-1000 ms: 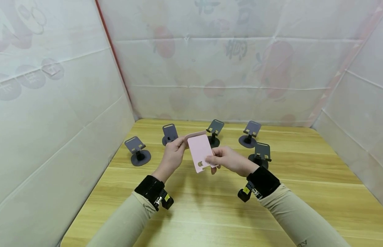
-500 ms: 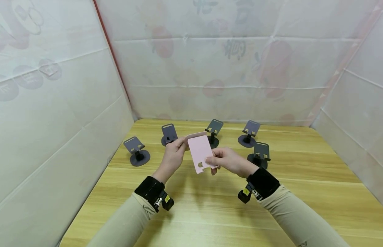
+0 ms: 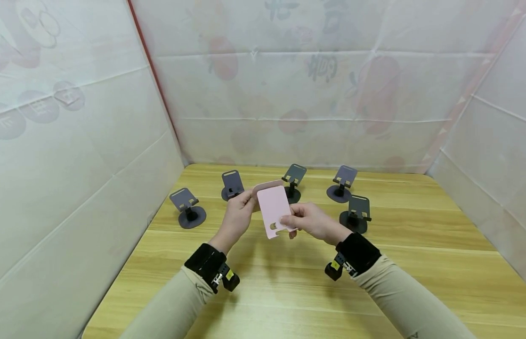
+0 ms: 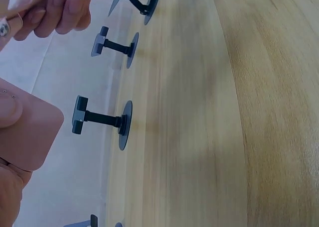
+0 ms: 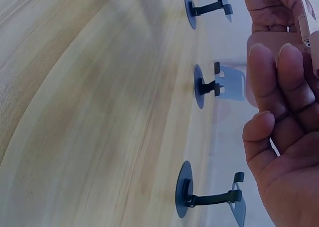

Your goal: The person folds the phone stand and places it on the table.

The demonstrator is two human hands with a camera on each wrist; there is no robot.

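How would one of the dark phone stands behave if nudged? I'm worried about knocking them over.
The far-left dark stand looks fairly steady: a wide round base sits flat on the table. Its plate rides on a thin neck, so a high push may tip it. It probably slides on smooth wood.

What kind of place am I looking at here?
Likely a makeshift recording booth: a wooden table walled in by white printed sheeting, with five dark phone stands set out behind the pink stand both hands hold.
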